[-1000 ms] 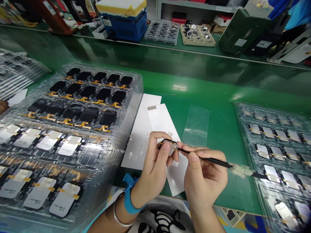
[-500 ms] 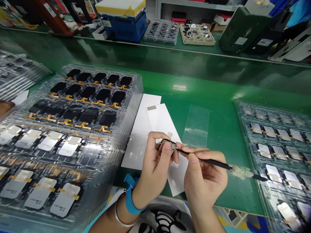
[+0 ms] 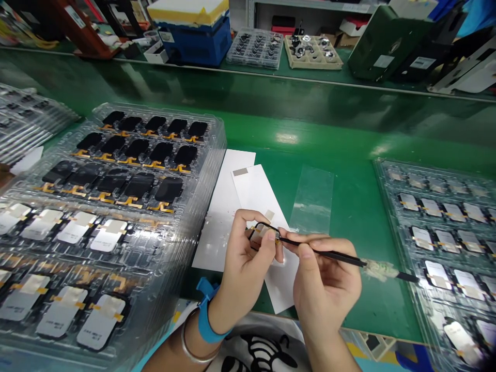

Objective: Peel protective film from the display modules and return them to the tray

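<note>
Between the thumb and fingers of my left hand (image 3: pixel 248 258) is a small display module (image 3: pixel 257 237) with a dark rim and a silvery back, partly covered by the thumb. My right hand (image 3: pixel 329 274) pinches black tweezers (image 3: pixel 337 255), with clear tape wrapped round their rear part. Their tip touches the module's right edge, beside my left thumb. Under both hands lie white sheets (image 3: pixel 256 188); the upper one carries a grey strip (image 3: pixel 241 172) and a small beige piece (image 3: pixel 269 215).
A stack of clear trays (image 3: pixel 217 134) with display modules stands at left, another tray (image 3: pixel 383 175) at right. A transparent film (image 3: pixel 312 201) lies on the green bench (image 3: pixel 356 206). A blue box (image 3: pixel 197 44) and a beige compartment tray (image 3: pixel 313 64) sit on the shelf.
My left thumb has shifted slightly right on the display module, and more of its silvery back shows. The tweezers' tip stays at its edge. The view has moved slightly.
</note>
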`<state>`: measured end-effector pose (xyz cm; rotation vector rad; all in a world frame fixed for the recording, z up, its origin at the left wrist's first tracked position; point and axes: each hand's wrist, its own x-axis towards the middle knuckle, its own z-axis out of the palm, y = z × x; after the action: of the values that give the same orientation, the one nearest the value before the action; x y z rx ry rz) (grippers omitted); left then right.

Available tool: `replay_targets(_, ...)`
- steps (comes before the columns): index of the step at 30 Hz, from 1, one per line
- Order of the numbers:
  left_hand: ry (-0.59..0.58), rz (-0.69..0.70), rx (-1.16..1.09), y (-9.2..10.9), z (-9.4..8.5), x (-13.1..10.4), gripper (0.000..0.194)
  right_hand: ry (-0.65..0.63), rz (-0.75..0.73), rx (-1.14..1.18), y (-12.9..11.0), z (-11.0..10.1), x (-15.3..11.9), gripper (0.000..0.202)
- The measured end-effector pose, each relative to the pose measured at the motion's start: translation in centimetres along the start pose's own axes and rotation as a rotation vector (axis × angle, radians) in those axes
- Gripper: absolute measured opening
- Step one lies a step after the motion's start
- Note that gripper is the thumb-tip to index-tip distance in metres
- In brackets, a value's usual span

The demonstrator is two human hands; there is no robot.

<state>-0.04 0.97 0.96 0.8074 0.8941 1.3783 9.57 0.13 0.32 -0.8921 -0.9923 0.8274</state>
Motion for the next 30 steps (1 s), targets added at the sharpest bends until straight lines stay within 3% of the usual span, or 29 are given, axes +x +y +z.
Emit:
replay_targets(5, -0.011, -0.055, -0.008, 0.1, -0.2, 0.2, 0.018, 0.091, 0.042, 0.053, -0.5, -0.6, 0.6, 0.011)
replay_targets(11, -0.079, -0.044, 0.084, -0.4, -0.1, -0.6, 0.016, 0.151, 0.048, -0.199, -1.1, -3.3, 2.4, 0.014)
replay_targets(14, -0.137, -0.040, 0.148, -0.2, -0.2, -0.8, 0.019, 0.089, 0.077, -0.335, -0.7, -5.5, 3.1, 0.019)
replay_targets(18, -0.329, -0.044, 0.486, 0.4, -0.5, -0.7, 0.017, -0.082, 0.239, -0.335, 0.5, -8.0, 3.1, 0.030)
replay_targets(20, -0.372, -0.027, 0.625, 0.5, -0.8, -0.6, 0.015, -0.120, 0.284, -0.337, 0.8, -8.8, 3.0, 0.031)
replay_targets(26, -0.309, -0.029, 0.731, 0.7, -1.4, -0.8, 0.012, -0.100, 0.206, -0.392, 0.3, -9.3, 3.2, 0.027)
replay_targets(30, -0.334, 0.134, 0.752, 2.7, -0.9, -2.9, 0.017, -0.120, 0.129, -0.389, 0.1, -8.6, 3.4, 0.021)
